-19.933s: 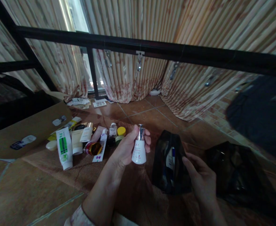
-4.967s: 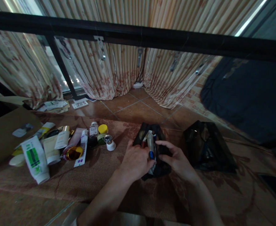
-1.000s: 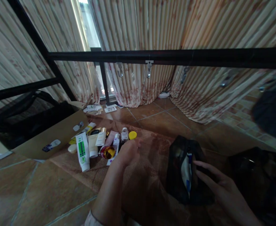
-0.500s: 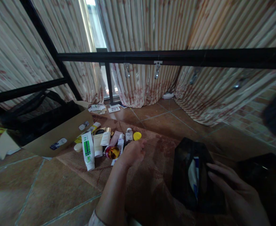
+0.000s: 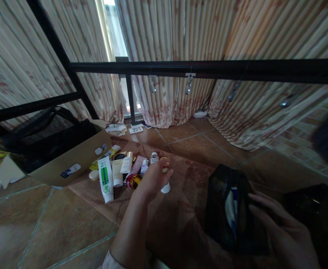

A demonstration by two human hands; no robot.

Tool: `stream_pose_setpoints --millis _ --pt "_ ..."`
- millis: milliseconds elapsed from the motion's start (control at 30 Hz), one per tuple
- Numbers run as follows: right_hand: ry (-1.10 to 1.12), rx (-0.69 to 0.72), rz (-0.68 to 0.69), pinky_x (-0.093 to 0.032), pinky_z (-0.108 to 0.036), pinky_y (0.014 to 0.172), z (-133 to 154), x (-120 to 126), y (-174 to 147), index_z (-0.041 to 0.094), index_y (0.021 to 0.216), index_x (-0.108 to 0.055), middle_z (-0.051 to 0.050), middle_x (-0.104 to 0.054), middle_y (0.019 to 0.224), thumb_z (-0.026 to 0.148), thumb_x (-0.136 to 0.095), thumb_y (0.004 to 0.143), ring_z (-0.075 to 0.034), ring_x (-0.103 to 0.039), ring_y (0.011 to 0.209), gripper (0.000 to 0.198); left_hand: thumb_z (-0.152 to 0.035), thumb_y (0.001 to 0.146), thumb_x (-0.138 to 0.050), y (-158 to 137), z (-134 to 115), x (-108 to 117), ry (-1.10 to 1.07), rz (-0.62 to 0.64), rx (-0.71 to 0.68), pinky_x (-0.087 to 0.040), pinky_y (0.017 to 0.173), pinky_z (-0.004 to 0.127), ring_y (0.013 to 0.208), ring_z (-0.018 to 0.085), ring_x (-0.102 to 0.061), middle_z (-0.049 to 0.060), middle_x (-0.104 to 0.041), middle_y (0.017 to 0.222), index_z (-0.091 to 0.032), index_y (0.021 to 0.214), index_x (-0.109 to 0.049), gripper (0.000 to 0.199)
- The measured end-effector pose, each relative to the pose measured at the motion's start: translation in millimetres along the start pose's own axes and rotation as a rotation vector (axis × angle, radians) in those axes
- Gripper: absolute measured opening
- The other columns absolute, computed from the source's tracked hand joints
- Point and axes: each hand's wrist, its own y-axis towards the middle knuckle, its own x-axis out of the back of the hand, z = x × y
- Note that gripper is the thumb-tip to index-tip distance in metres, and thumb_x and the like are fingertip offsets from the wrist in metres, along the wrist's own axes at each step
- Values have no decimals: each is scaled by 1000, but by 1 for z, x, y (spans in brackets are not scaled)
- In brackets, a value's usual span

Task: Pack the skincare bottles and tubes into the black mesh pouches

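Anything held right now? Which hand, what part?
Left hand: fingers at the yellow lid; can't tell if gripped. Right hand: fingertips on the black pouch, right of its opening; pinched or just touching, can't tell.

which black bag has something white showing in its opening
The bag between the left hand and right hand: white and blue show in its slit, while the far-right bag looks dark apart from glints.

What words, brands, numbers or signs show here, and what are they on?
No words, brands or numbers are legible.
White tube with green block: characters too blurred.
White-capped bottle: label too small.
White card on floor: dark pattern, blurred.
Cardboard box: two stickers, unreadable.
Packet in black pouch: no readable lettering.
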Motion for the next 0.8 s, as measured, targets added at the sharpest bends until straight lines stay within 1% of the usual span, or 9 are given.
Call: stream_pose_setpoints --millis 100,167,233,300,400,467,633,700,800 --pt "16 12 -2 -46 -49 101 -1 -1 0 27 90 -75 -6 -66 123 55 -74 61 -37 -56 121 40 -28 86 -58 8 12 18 64 -235 101 -48 92 33 106 22 -64 10 -69 115 -17 118 -60 34" --pt "21 19 -9 -45 -49 102 -2 -2 0 27 90 -74 -6 -67 120 54 -74 62 -37 -57 120 40 -30 86 -56 13 25 33 133 -385 218 -47 94 35 109 24 -63 13 -67 119 -15 121 -58 38" --pt "26 21 -6 -45 -48 103 -2 -3 1 27 91 -74 -5 -68 119 54 -74 63 -36 -57 120 39 -33 86 -55 18 41 45 262 -452 374 -46 94 39 113 29 -61 17 -65 123 -13 126 -55 45" --pt "40 21 4 -44 -48 104 -3 -4 1 27 92 -74 -5 -68 120 54 -73 64 -35 -57 120 39 -35 86 -53 20 55 53 370 -439 488 -45 95 41 117 32 -58 20 -63 124 -11 127 -53 47" --pt "53 10 4 -44 -46 104 -4 -5 3 26 93 -74 -4 -68 120 52 -74 64 -34 -57 120 39 -30 85 -51 21 70 56 399 -397 531 -46 92 41 116 33 -58 22 -62 124 -10 126 -55 45" --pt "58 -10 2 -44 -45 105 -5 -6 4 26 93 -74 -4 -68 119 52 -75 64 -34 -57 121 39 -26 84 -50 21 75 53 412 -361 540 -46 90 41 113 34 -60 23 -64 120 -10 125 -56 44" --pt "62 -40 -24 -43 -47 105 -4 -9 5 26 92 -74 -4 -70 116 53 -76 61 -35 -58 119 41 -18 79 -51 21 72 50 466 -267 513 -46 88 39 112 33 -61 21 -66 118 -13 123 -58 46" --pt "52 -36 -32 -44 -46 104 -4 -11 4 27 92 -74 -4 -70 115 53 -75 62 -34 -59 118 40 -16 79 -49 21 70 52 483 -241 500 -47 86 39 109 33 -62 19 -68 114 -15 117 -63 41" --pt "48 -47 -37 -47 -46 101 -4 -12 4 26 93 -75 -5 -70 114 53 -75 64 -34 -61 115 39 -20 81 -48 20 68 54 504 -201 488 -48 82 38 103 32 -65 17 -71 107 -19 108 -68 33"
